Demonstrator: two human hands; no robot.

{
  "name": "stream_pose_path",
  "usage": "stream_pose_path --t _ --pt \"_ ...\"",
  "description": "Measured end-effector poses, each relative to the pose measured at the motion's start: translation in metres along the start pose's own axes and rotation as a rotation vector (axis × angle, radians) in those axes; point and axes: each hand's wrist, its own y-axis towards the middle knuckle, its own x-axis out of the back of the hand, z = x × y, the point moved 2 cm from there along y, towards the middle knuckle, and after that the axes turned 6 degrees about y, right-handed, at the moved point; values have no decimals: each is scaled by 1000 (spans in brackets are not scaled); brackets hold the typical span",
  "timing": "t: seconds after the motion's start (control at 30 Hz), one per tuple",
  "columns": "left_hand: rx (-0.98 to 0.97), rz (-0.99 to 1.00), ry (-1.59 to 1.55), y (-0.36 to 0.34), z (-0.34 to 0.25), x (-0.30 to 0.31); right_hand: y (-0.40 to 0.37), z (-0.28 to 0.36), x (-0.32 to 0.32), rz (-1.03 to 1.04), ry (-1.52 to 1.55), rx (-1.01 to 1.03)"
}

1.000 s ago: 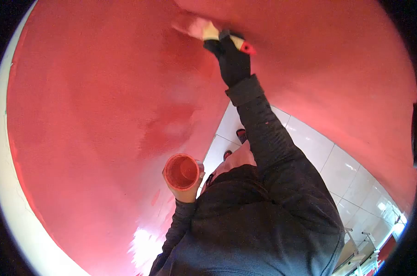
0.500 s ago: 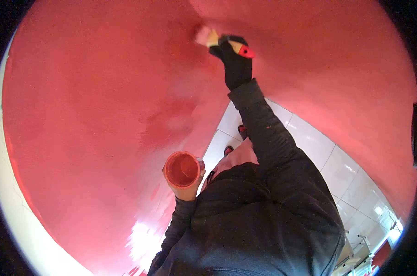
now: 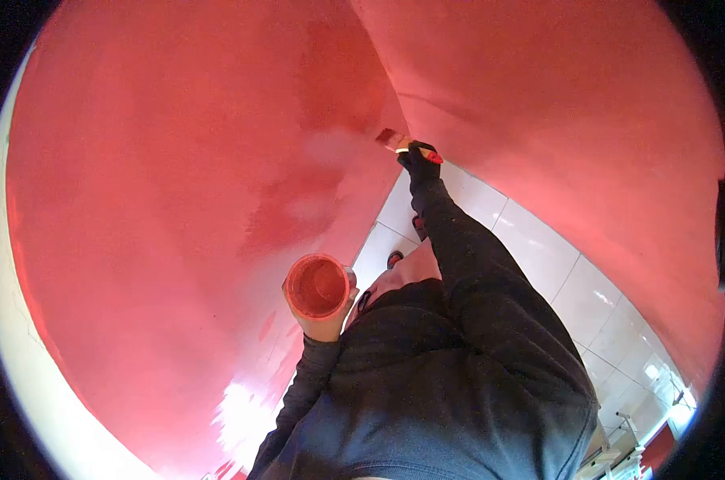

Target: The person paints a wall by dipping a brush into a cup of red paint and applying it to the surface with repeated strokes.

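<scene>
My left hand (image 3: 324, 327) is wrapped round a cup (image 3: 317, 286) coated red inside, its mouth facing up towards me. Some red paint shows down in it. In a black glove, my right hand (image 3: 421, 162) grips a paintbrush (image 3: 397, 142) by its handle, which has a red end. The bristles are dark red and point up and left, close to the corner where two walls meet. Darker, wet-looking red patches mark the left wall (image 3: 162, 192), above and below the brush's height.
The right wall (image 3: 554, 104) is red too. Below lies a white tiled floor (image 3: 538, 244), where my shoes show. A metal ladder-like frame (image 3: 618, 448) stands at the lower right. A pale strip (image 3: 18, 344) borders the left wall.
My right hand has moved down the corner with the paintbrush, and its bristles have come away from the dark patch higher up. The cup in my left hand has risen slightly.
</scene>
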Motion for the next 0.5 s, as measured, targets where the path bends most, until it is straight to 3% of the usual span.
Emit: stream_pose_path --t 0.13,0.23,0.37,0.47,0.5 --pt "-38 16 2 1 -5 2 -3 6 -42 97 -3 10" --pt "-52 16 -66 0 -19 4 -46 77 -117 166 45 161" --pt "-51 8 -144 -3 12 6 -94 160 -211 380 140 293" --pt "-106 13 -151 -3 10 13 -116 205 -257 552 194 457" --pt "-101 10 -159 -4 13 14 -117 214 -259 578 -128 781"
